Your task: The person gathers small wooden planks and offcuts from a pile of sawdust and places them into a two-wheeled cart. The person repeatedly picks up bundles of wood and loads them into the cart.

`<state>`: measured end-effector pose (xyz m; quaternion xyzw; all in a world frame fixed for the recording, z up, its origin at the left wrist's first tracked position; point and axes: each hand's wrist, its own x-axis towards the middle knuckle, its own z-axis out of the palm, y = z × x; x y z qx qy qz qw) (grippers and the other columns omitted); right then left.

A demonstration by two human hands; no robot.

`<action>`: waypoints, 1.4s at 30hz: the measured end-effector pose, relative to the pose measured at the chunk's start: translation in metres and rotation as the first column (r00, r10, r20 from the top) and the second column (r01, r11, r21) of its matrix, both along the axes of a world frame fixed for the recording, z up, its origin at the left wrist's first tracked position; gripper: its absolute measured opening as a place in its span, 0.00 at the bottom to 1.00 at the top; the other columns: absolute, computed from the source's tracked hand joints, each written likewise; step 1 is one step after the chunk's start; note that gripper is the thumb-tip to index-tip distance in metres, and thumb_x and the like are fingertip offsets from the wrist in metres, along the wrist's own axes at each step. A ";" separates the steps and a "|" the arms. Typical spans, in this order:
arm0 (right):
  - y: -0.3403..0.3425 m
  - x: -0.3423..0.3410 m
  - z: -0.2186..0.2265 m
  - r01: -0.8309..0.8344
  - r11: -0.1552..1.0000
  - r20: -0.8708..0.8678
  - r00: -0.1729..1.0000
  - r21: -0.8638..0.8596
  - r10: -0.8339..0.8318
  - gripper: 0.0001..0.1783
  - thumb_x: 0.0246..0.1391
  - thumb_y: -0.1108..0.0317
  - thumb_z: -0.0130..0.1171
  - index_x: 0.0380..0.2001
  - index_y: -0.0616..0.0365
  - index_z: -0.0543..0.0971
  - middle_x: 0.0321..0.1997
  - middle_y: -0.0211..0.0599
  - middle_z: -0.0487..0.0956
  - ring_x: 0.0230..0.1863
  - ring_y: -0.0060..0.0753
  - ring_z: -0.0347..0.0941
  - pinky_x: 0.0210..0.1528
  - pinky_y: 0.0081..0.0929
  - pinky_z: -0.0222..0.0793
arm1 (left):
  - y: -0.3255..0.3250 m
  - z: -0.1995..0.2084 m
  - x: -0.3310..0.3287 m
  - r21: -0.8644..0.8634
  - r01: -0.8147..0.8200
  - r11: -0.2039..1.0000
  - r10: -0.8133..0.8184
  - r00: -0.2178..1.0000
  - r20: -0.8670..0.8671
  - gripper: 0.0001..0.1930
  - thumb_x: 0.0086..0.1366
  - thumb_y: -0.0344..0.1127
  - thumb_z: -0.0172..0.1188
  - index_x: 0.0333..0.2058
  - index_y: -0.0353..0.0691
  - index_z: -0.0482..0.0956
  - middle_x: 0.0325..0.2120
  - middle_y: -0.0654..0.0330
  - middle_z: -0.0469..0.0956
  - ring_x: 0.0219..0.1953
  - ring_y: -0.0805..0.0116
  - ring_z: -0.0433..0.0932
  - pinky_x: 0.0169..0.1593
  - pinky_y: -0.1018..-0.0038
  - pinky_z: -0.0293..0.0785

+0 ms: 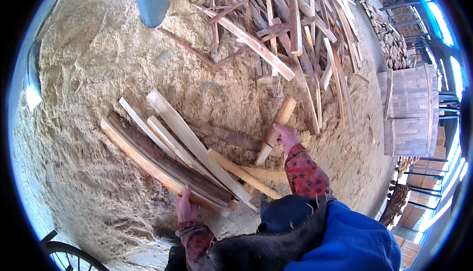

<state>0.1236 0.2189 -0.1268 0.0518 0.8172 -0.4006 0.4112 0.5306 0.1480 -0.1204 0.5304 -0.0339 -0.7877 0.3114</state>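
Note:
My right hand (287, 138) is closed around a short wooden slat (277, 126), which it holds tilted above the ground. My left hand (185, 208) grips the near edge of a long, pale wooden strip (143, 161) close to its lower end. Beside that strip lies a dark, bark-edged strip (170, 161). Several lighter strips, among them a wide pale one (180, 125), fan out alongside, their lower ends gathered between my hands. A yellowish wooden piece (245, 174) lies crosswise nearer my right forearm. Part of my left fingers is hidden behind the strip.
A large heap of loose wood offcuts (295, 29) lies at the far right on sawdust-covered ground (108, 64). A grey-blue post-like object (150, 0) comes in at the top. Wooden boards (411, 111) stand at the right, and a spoked wheel (74, 256) shows at lower left.

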 end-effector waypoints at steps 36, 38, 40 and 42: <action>-0.034 0.084 0.032 -0.947 0.180 -0.364 0.074 0.267 0.929 0.49 0.40 0.44 0.67 0.59 0.65 0.60 0.52 0.53 0.67 0.56 0.49 0.62 0.60 0.40 0.59 | 0.013 -0.023 0.007 0.064 -0.010 0.998 0.011 1.000 -0.013 0.21 0.62 0.37 0.59 0.50 0.32 0.67 0.42 0.56 0.74 0.43 0.62 0.75 0.47 0.64 0.73; -0.027 0.085 0.018 -0.942 0.193 -0.361 0.085 0.274 0.929 0.51 0.38 0.40 0.67 0.57 0.65 0.62 0.52 0.53 0.68 0.55 0.48 0.63 0.59 0.39 0.60 | 0.017 -0.029 0.006 0.029 -0.029 0.999 0.030 0.999 -0.043 0.23 0.62 0.37 0.58 0.53 0.35 0.64 0.45 0.56 0.72 0.46 0.61 0.73 0.51 0.61 0.71; -0.036 0.088 0.026 -0.952 0.067 -0.179 0.013 0.300 0.984 0.54 0.36 0.34 0.65 0.55 0.67 0.64 0.52 0.56 0.68 0.56 0.51 0.64 0.59 0.38 0.60 | 0.023 -0.034 0.005 0.031 -0.045 0.998 0.048 0.993 -0.104 0.25 0.63 0.36 0.57 0.56 0.38 0.61 0.48 0.56 0.70 0.50 0.59 0.71 0.53 0.59 0.68; -0.043 0.088 0.028 -0.973 0.003 0.057 0.016 0.230 0.998 0.59 0.34 0.30 0.63 0.59 0.67 0.61 0.60 0.62 0.64 0.62 0.55 0.60 0.65 0.37 0.55 | 0.024 -0.037 0.008 0.066 -0.045 0.997 0.057 0.981 -0.188 0.26 0.63 0.36 0.56 0.58 0.40 0.59 0.50 0.56 0.68 0.53 0.57 0.68 0.56 0.57 0.66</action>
